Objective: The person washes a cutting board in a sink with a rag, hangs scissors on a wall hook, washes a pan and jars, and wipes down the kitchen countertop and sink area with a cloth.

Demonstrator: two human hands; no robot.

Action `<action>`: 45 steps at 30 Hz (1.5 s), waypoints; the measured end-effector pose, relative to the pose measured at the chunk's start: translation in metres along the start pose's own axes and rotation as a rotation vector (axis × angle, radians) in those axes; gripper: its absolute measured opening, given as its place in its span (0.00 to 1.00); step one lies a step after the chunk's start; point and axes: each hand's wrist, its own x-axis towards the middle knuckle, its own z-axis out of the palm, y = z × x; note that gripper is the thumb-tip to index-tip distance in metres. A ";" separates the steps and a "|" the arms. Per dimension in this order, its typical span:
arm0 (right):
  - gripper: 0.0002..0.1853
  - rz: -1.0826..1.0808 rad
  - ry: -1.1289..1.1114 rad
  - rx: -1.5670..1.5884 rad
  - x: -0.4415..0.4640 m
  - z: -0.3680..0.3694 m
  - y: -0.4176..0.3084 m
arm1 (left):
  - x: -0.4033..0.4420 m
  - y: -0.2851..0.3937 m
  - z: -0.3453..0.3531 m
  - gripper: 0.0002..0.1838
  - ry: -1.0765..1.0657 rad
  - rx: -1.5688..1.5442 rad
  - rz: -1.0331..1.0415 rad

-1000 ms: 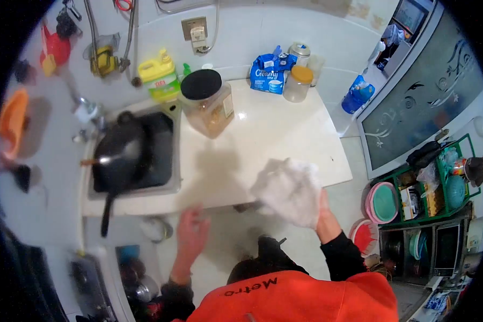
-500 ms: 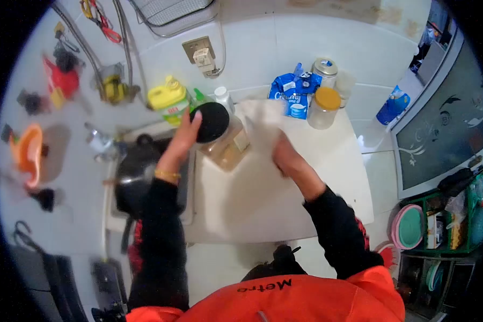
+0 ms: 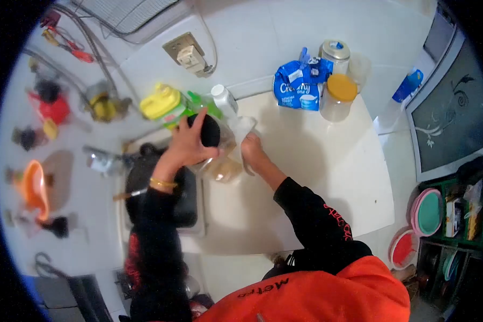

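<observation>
Several fingers of the left hand point(image 3: 190, 142) spread over the black lid point(image 3: 208, 131); right hand point(image 3: 253, 151) curls round white cloth point(image 3: 242, 126).

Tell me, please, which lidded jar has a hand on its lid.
The black-lidded jar, by the sink, under the left hand; the orange-lidded jar and silver-lidded jar stand untouched.

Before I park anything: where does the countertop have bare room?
Bare countertop lies below the orange-lidded jar, right of the right hand; another patch borders the sink. Back-left is crowded: the left hand grips the black-lidded jar near the yellow jug.
</observation>
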 end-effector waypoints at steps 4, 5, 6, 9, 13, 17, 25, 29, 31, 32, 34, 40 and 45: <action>0.19 -0.801 0.069 -1.115 -0.035 0.023 -0.023 | 0.007 0.007 -0.005 0.62 -0.205 0.089 0.030; 0.18 -0.910 0.185 -1.160 -0.046 0.032 -0.024 | 0.008 0.006 -0.005 0.63 -0.224 0.089 0.032; 0.18 -0.909 0.190 -1.157 -0.058 0.033 -0.022 | 0.008 0.004 -0.006 0.64 -0.238 0.090 0.038; 0.16 -0.865 0.214 -1.111 -0.100 0.028 -0.008 | 0.010 0.004 -0.012 0.64 -0.293 0.103 0.005; 0.20 -0.859 0.117 -1.069 -0.106 0.007 0.011 | 0.006 0.003 -0.014 0.61 -0.253 0.129 0.055; 0.22 -0.494 -0.045 -0.484 -0.081 -0.001 -0.046 | -0.023 0.034 -0.031 0.55 -0.239 0.124 0.043; 0.24 -0.147 -0.515 -0.592 -0.061 -0.016 -0.055 | -0.071 0.057 -0.104 0.53 -0.262 -0.218 0.015; 0.25 0.351 -0.390 0.484 -0.076 -0.039 -0.016 | -0.103 0.050 -0.137 0.53 -0.228 -0.533 -0.215; 0.26 0.516 -0.282 0.783 -0.096 -0.024 -0.012 | -0.118 0.044 -0.136 0.51 -0.121 -0.626 -0.239; 0.26 0.560 -0.289 0.851 -0.107 -0.013 -0.008 | -0.120 0.044 -0.132 0.51 -0.121 -0.624 -0.229; 0.27 0.642 -0.348 0.921 -0.130 0.013 -0.001 | -0.123 0.045 -0.126 0.53 -0.060 -0.642 -0.326; 0.29 0.856 -0.328 0.667 -0.163 0.035 -0.013 | -0.140 0.000 -0.127 0.52 -0.199 -0.607 -0.462; 0.29 0.197 -0.383 -0.462 -0.096 -0.003 -0.066 | -0.188 -0.016 -0.132 0.53 -0.102 -0.603 -0.481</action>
